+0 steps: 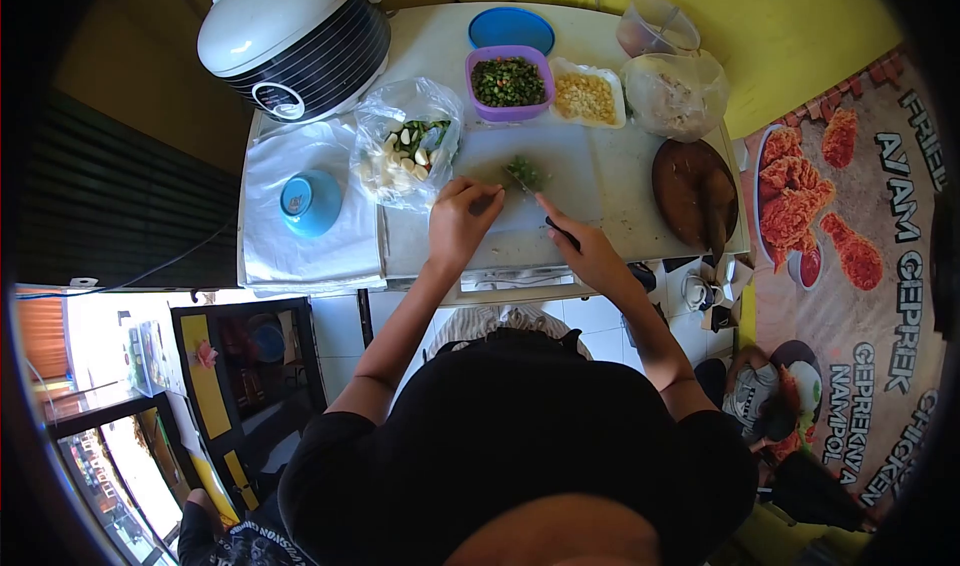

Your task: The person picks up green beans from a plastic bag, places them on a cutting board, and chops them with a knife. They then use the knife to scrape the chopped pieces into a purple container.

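My right hand (pixel 587 254) is closed round the black handle of a knife (pixel 562 233). Its blade points up and left to a small heap of chopped greens (pixel 524 173) on a pale cutting board (pixel 575 156). To the left, my left hand (pixel 464 222) rests at the board's lower edge with its fingers pinched together; what they hold, if anything, is hidden. Beyond the board stand a purple tub (pixel 509 114) of chopped green vegetables and a white tray (pixel 590 121) of chopped yellowish pieces. Near my left hand lies a clear plastic bag (pixel 385 116) with peeled garlic and greens.
A rice cooker (pixel 300 41) and an upturned blue bowl (pixel 310 204) occupy the left. Behind are a blue lid (pixel 511 30) and a clear container (pixel 657 26). At right sit a filled plastic bag (pixel 677 96) and a brown mortar (pixel 690 196) with its pestle. Other people are nearby.
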Demonstrator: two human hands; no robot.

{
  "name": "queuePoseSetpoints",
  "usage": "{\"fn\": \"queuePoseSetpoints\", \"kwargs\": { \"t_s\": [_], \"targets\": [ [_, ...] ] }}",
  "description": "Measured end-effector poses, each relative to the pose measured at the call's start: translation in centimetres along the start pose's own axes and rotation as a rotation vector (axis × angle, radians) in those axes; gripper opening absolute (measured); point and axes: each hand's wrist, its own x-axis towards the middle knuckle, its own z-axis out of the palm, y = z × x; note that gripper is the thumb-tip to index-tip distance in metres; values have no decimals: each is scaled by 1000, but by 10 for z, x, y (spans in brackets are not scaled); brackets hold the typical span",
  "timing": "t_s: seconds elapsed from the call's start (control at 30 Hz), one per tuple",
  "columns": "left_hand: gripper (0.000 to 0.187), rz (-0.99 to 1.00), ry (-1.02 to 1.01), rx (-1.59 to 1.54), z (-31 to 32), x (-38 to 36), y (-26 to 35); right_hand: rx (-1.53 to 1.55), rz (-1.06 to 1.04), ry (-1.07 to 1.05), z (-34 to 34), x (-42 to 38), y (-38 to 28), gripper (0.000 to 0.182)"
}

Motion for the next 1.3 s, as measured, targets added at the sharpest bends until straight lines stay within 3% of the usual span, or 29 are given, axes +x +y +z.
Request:
{"fn": "queuePoseSetpoints", "kwargs": {
  "t_s": [0.23, 0.73, 0.93, 1.3],
  "targets": [
    [14, -32, 29, 61, 1, 0, 7, 59, 16, -16, 0, 0, -7, 54],
    [14, -47, 18, 46, 2, -1, 4, -158, 52, -36, 11, 11, -5, 52],
    [11, -85, 33, 22, 3, -2, 5, -1, -111, 21, 7, 9, 13, 53],
    [14, -70, 22, 38, 3, -3, 2, -98, 2, -48, 1, -1, -10, 53]
  ]
}}
